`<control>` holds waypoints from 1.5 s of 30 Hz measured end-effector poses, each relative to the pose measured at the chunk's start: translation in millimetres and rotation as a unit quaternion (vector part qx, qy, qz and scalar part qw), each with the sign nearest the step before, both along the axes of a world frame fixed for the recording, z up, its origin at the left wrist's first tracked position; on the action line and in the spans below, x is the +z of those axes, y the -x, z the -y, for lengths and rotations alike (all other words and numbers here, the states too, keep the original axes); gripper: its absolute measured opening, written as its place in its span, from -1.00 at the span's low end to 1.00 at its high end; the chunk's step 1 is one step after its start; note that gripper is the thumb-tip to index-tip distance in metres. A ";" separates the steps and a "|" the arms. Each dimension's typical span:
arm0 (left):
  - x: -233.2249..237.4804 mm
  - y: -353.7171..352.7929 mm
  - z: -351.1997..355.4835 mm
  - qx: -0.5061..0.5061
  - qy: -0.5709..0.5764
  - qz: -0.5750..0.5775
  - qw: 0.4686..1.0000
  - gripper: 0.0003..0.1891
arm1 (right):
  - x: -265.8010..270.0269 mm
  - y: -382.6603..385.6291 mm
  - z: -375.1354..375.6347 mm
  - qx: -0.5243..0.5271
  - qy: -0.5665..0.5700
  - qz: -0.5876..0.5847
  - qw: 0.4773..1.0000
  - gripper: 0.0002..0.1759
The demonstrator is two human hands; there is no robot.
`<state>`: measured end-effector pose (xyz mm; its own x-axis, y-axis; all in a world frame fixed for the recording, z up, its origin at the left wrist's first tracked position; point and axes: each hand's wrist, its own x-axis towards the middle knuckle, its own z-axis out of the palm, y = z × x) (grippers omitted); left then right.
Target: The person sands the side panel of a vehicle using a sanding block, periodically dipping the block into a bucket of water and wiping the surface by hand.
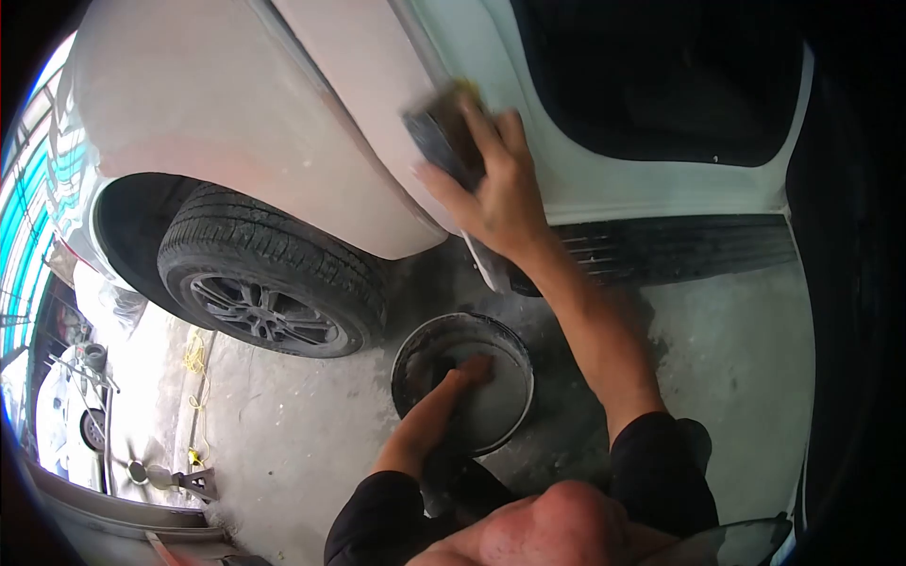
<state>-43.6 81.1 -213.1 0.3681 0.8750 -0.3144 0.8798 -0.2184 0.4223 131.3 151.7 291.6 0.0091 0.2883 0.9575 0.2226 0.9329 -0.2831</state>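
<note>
My right hand (495, 184) grips a dark, blurred block (442, 137) with a yellowish edge, held against or close to the pale car body panel (387, 94) beside the door opening. Below, my left hand (475, 370) reaches into a round dark bucket (526, 344) on the floor. Greyish water (495, 406) fills the bucket's lower part, and the fingers are partly hidden in it. Whether that hand holds anything cannot be made out.
A wheel with a black tyre (269, 274) stands left of the bucket. The ribbed side step (679, 250) runs to the right. On the left floor are a yellow cord (196, 401), a metal stand (193, 483) and another wheel (92, 429).
</note>
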 end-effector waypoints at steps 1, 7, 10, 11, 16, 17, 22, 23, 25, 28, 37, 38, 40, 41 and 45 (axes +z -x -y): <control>4.3 -2.5 -3.0 -0.004 -0.004 -0.001 1.000 -0.40 | -17.8 2.8 -8.3 0.025 0.009 -0.018 0.999 -0.05; 22.6 -8.6 0.9 -0.019 0.031 -0.024 0.999 -0.44 | 38.8 0.8 2.9 -0.011 0.045 0.030 0.998 -0.01; -9.7 -6.6 -11.8 -0.032 0.054 -0.029 0.998 -0.45 | 6.2 -0.9 2.0 0.002 0.037 0.026 0.999 -0.01; -17.1 -6.0 -10.2 -0.012 0.052 -0.010 0.999 -0.45 | 3.2 -0.7 1.7 0.012 0.043 0.027 0.999 -0.01; 45.3 -20.3 6.5 0.041 0.064 -0.021 0.997 -0.44 | 52.7 5.5 2.9 0.020 0.075 0.030 0.997 -0.01; 39.1 -20.4 6.7 0.036 0.059 -0.019 0.997 -0.43 | 43.2 0.4 1.3 -0.004 0.047 0.042 0.998 -0.01; 1.2 -7.7 -9.5 -0.047 0.044 -0.048 0.997 -0.42 | -11.6 -2.4 -5.5 0.004 0.026 0.022 0.999 0.02; -7.3 -2.2 -7.4 -0.048 0.016 -0.027 0.998 -0.41 | 12.8 1.5 -5.6 -0.009 0.026 0.024 0.999 0.02; -8.9 5.6 1.7 -0.044 -0.001 -0.011 0.999 -0.40 | 61.4 6.8 -6.3 -0.005 0.030 0.031 0.999 0.04; -0.6 -1.3 -0.2 -0.051 0.014 -0.026 0.998 -0.39 | 51.0 1.4 -0.6 -0.009 0.021 0.041 0.999 0.02; 39.7 -1.9 2.6 -0.016 0.014 -0.026 0.999 -0.48 | 103.5 16.6 23.2 -0.008 0.043 0.029 0.999 -0.04; 30.2 4.0 2.8 -0.035 0.014 -0.030 0.999 -0.49 | 118.5 10.0 35.0 0.002 0.085 0.021 0.996 -0.02; -5.8 2.7 0.5 -0.067 0.030 -0.046 0.996 -0.52 | 104.6 1.0 24.6 0.001 0.115 0.034 0.993 -0.02; -19.4 -0.3 -11.8 -0.081 0.037 -0.065 0.994 -0.54 | 90.8 1.1 10.1 -0.015 0.058 0.043 0.997 -0.06; 35.7 -21.1 -3.4 0.006 0.047 -0.045 0.998 -0.59 | 17.4 -5.7 -1.3 -0.041 0.031 0.070 0.996 -0.07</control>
<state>-22.5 84.5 -177.4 0.3254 0.8440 -0.4263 0.9170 -0.1717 0.3602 137.0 153.1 309.0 -0.0971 0.3516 0.9311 0.3388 0.8913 -0.3012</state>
